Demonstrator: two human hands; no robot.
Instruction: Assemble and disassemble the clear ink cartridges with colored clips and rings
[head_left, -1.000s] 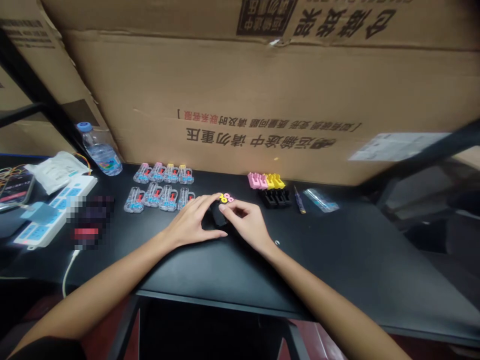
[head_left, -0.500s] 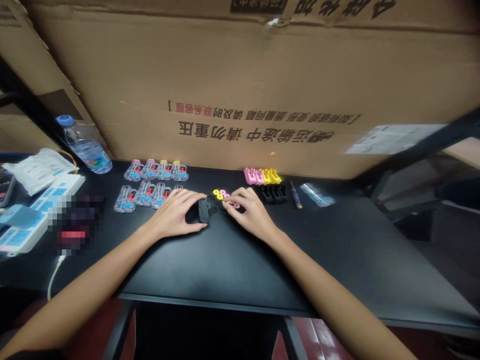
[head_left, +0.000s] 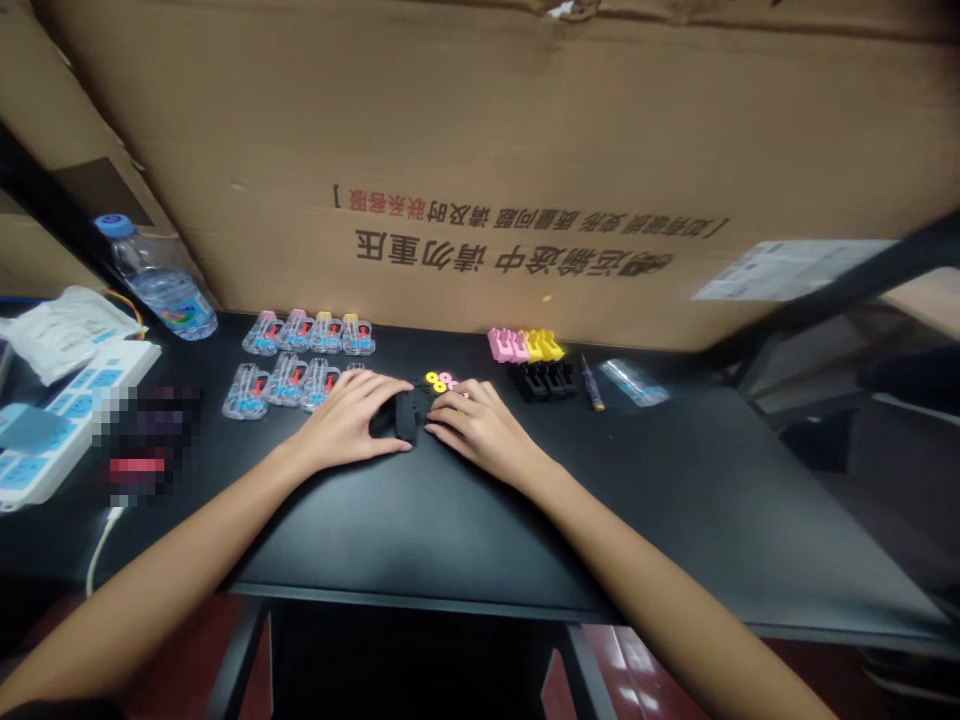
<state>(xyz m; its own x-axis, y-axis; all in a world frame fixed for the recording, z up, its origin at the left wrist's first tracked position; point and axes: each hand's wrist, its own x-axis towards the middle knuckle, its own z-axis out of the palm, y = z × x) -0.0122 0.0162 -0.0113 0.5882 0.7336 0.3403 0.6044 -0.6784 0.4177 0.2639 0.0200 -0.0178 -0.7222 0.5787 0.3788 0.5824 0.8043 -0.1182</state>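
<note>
My left hand [head_left: 351, 422] spans a black plastic block [head_left: 406, 418] on the table, its forefinger at the far end and its thumb at the near end. To the right, my right hand [head_left: 480, 428] is bent over small black pieces, fingertips together close to the block. Whatever lies under those fingertips is hidden. Just beyond them sit several small yellow rings [head_left: 432, 379] and pink rings [head_left: 446, 379], partly covered by my right hand.
Several clear plastic cases [head_left: 286, 378] stand in two rows at left. Pink brackets [head_left: 508, 346], yellow brackets [head_left: 543, 345], black brackets [head_left: 544, 381], a screwdriver [head_left: 592, 385] and a clear packet [head_left: 634, 382] lie right. A bottle [head_left: 169, 285] and power strip [head_left: 82, 420] are far left; a cardboard box [head_left: 480, 120] stands behind.
My right hand has shifted left toward the block, and its fingertips have drawn together over the black pieces. My left hand stays around the block. The view has tilted slightly down.
</note>
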